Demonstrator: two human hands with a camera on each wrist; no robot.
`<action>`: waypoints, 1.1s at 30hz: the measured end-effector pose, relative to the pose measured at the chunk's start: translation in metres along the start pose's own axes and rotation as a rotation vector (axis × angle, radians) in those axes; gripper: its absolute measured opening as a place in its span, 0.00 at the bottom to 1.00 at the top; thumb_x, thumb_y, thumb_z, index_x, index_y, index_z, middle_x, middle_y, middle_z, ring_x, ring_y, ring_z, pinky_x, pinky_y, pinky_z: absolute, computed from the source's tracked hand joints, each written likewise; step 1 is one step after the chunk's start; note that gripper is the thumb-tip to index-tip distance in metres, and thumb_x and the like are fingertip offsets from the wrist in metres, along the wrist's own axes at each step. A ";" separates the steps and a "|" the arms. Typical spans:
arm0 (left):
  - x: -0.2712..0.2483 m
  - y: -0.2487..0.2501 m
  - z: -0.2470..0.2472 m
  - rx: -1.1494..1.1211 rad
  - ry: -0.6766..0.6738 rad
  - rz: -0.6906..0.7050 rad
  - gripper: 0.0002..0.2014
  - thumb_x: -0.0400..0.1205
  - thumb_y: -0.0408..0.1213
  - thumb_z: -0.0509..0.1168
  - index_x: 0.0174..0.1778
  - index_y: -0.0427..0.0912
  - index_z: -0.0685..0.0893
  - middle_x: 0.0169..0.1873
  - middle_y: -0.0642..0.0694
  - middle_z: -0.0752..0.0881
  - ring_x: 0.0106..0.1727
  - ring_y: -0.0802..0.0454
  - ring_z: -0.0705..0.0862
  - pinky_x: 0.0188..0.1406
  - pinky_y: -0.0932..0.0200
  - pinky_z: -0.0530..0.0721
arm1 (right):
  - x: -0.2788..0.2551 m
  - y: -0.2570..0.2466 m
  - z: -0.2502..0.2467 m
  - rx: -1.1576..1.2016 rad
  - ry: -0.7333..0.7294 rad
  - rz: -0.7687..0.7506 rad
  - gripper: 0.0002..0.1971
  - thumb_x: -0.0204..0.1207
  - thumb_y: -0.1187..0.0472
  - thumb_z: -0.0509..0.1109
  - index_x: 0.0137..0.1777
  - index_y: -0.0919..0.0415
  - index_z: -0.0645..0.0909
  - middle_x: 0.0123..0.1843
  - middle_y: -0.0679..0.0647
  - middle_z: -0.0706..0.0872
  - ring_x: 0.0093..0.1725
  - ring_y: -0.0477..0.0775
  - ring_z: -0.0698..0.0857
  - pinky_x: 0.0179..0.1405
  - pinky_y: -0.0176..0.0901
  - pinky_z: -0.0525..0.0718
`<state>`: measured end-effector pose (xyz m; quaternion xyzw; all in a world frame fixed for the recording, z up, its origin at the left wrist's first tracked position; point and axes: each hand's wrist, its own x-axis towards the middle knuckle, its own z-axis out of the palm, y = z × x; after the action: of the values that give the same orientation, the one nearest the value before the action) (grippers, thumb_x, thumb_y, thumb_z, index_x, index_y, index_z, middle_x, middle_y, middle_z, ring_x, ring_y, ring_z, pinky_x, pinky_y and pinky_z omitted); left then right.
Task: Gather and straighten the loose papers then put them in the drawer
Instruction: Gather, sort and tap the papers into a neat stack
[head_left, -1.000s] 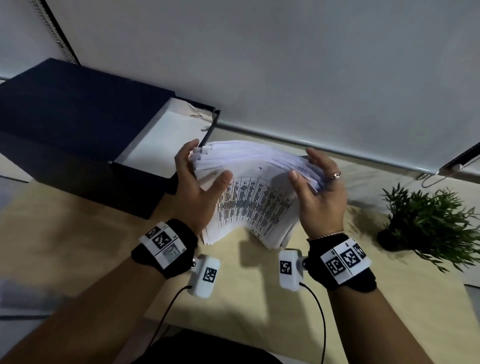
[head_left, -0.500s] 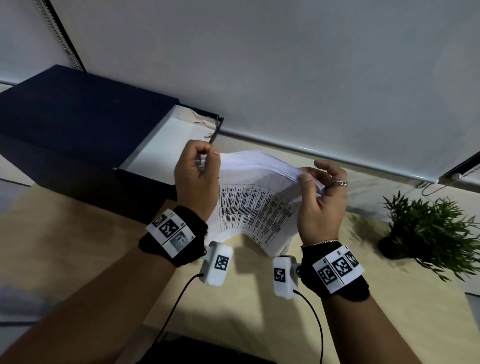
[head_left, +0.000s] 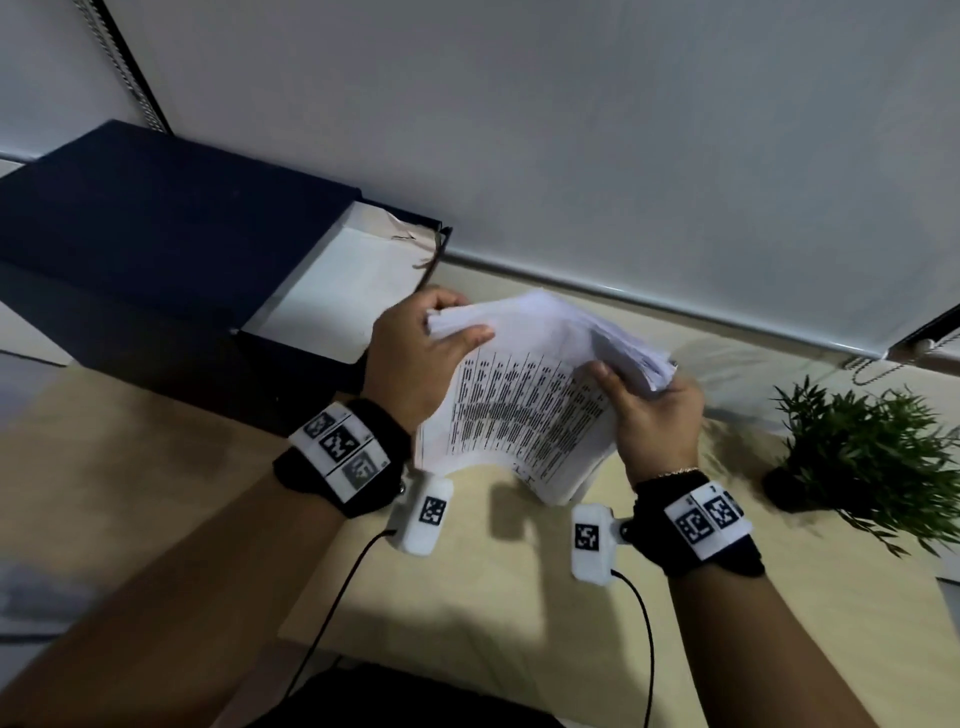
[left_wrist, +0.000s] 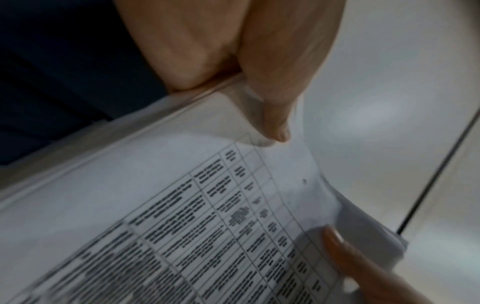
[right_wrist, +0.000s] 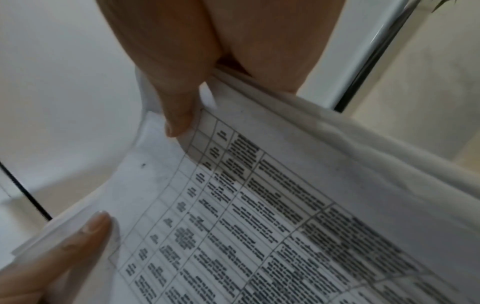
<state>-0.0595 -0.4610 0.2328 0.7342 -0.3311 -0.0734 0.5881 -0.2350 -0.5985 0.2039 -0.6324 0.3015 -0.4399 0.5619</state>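
Observation:
A thick stack of white papers (head_left: 524, 395) with a printed table on the near sheet stands upright on the tan desk, bowed between my hands. My left hand (head_left: 415, 353) grips its upper left corner, thumb on the near sheet (left_wrist: 182, 205). My right hand (head_left: 649, 410) grips the upper right corner, thumb pressed on the near face (right_wrist: 259, 205). The open drawer (head_left: 343, 291) of a dark blue box lies just left of the stack and looks white inside.
The dark blue box (head_left: 156, 249) takes up the left back of the desk. A small potted plant (head_left: 862, 457) stands at the right. A grey wall (head_left: 571, 130) rises straight behind the desk. Bare desk surface (head_left: 493, 597) lies in front of the stack.
The fanned papers have been squeezed into a tighter stack. Both hands have closed round the top corners, and the right hand has dropped lower on its side.

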 end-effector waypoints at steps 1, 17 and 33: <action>0.002 0.006 0.001 -0.032 0.001 0.002 0.13 0.69 0.34 0.81 0.42 0.47 0.84 0.32 0.62 0.85 0.30 0.75 0.83 0.30 0.80 0.75 | 0.002 0.000 -0.003 -0.014 -0.007 -0.029 0.14 0.67 0.70 0.80 0.52 0.59 0.89 0.42 0.41 0.93 0.44 0.43 0.90 0.46 0.36 0.87; -0.015 -0.035 0.019 -0.218 -0.097 -0.121 0.20 0.61 0.41 0.83 0.45 0.58 0.84 0.35 0.64 0.90 0.42 0.75 0.87 0.46 0.74 0.84 | -0.013 0.017 -0.020 -0.103 0.001 0.064 0.19 0.63 0.73 0.83 0.54 0.66 0.88 0.44 0.46 0.94 0.44 0.47 0.92 0.50 0.47 0.91; 0.001 0.000 0.029 -0.271 0.261 0.079 0.05 0.80 0.22 0.63 0.46 0.36 0.78 0.35 0.51 0.83 0.36 0.64 0.81 0.39 0.76 0.77 | -0.004 -0.017 -0.001 -0.194 0.212 -0.195 0.07 0.77 0.68 0.73 0.53 0.71 0.86 0.46 0.48 0.89 0.47 0.33 0.86 0.50 0.30 0.82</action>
<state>-0.0735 -0.4853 0.2242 0.6381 -0.2677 0.0018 0.7219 -0.2398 -0.5919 0.2193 -0.6599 0.3371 -0.5255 0.4180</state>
